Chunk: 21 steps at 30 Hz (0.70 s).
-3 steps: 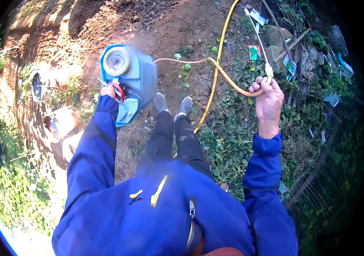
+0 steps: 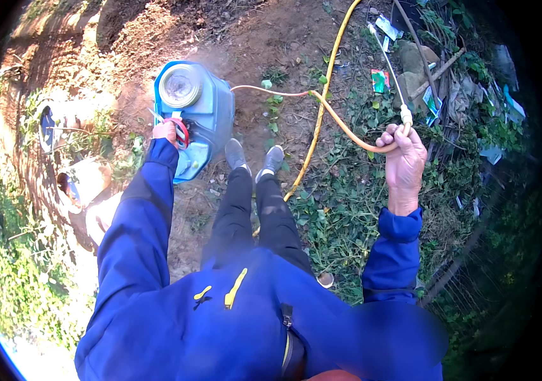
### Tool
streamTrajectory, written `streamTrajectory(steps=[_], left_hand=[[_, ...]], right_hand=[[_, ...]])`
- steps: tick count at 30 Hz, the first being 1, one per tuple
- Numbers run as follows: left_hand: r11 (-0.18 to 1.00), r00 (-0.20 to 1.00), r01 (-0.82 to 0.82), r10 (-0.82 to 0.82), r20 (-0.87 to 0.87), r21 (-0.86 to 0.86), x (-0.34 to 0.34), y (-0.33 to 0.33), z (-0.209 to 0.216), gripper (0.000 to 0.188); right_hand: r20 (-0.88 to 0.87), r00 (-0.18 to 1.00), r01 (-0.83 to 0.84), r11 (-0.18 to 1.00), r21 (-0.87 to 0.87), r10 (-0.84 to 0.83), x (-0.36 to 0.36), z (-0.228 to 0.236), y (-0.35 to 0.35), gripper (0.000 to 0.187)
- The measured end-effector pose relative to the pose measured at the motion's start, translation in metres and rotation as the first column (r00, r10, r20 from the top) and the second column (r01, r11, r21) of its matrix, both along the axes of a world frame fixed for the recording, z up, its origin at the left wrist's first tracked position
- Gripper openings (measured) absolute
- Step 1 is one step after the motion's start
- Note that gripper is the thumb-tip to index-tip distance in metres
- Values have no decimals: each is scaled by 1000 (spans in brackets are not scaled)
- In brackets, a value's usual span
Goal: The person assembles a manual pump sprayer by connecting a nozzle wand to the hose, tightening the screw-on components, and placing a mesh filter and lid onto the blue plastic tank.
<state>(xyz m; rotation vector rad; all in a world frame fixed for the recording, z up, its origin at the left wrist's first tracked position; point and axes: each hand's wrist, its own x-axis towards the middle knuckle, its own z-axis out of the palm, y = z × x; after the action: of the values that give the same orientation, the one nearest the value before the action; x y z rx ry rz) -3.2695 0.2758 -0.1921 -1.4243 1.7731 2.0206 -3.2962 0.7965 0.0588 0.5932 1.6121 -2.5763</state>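
A blue backpack sprayer tank [image 2: 219, 117] with a round, pale screw lid [image 2: 181, 86] is at the left of my feet. My left hand [image 2: 165, 131] is closed at its near left side, beside a red loop [image 2: 183, 134]; the fingers' undersides are hidden. From the tank an orange hose [image 2: 345, 127] runs to my right hand [image 2: 406, 159]. There, my thumb and fingers grip the hose end where it joins the pale fitting of a thin white spray wand [image 2: 389, 66]. The wand points away from me, up and slightly left.
A thicker yellow hose [image 2: 317, 130] crosses the ground between tank and wand. My grey shoes [image 2: 271, 159] stand on dirt and weeds. Litter packets [image 2: 380, 80], a stone [image 2: 412, 63] and sticks [image 2: 441, 66] lie at the far right. A tipped pale container [image 2: 84, 181] is at the left.
The right hand and wand sit slightly lower and farther right in the picture. The tank's near end appears slightly higher. Both hands keep their hold.
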Motion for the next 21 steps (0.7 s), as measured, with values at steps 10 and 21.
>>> streamTrajectory(steps=[10,21], left_hand=[[989,989,146,-145,23,-21,-51,37,-49,10],[1000,983,3,-2,-184,5,-69,30,54,27]], right_hand=[[116,985,-148,975,166,130,-44,-80,-96,6],[-60,838,-442,739,509,542,18,-126,-248,20]])
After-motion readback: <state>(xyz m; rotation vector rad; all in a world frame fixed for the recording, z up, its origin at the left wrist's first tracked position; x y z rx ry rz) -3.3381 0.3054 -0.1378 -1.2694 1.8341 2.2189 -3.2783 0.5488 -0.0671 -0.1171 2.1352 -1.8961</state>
